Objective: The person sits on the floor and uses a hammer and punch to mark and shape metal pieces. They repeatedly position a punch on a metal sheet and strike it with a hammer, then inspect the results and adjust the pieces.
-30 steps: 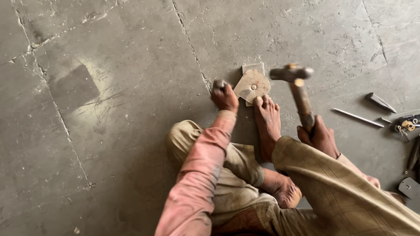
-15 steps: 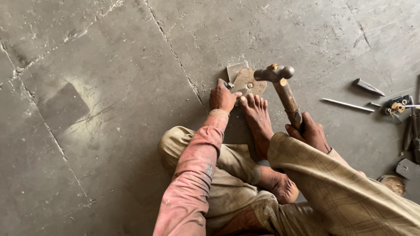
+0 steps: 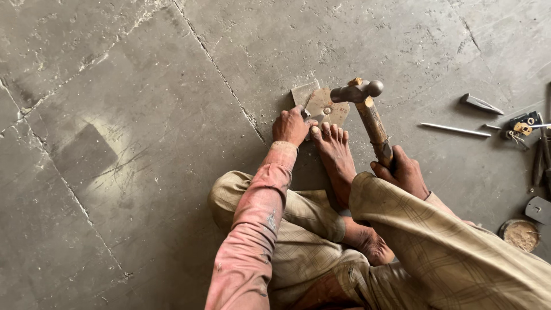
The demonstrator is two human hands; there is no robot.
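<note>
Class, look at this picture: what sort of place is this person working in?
Probably a small metalworking workshop with work done on the floor: a hammer over a metal plate on bare concrete floor, with a chisel and rod alongside.

Right hand [image 3: 404, 172] grips hammer [image 3: 367, 112] — head over metal plate [image 3: 327, 109].

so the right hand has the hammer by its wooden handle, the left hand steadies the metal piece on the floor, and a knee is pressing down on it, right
Not quite: a bare foot, not a knee, presses on the metal piece, as the head view shows. The right hand does hold the hammer by its wooden handle, and the left hand steadies the piece on the floor.
</note>
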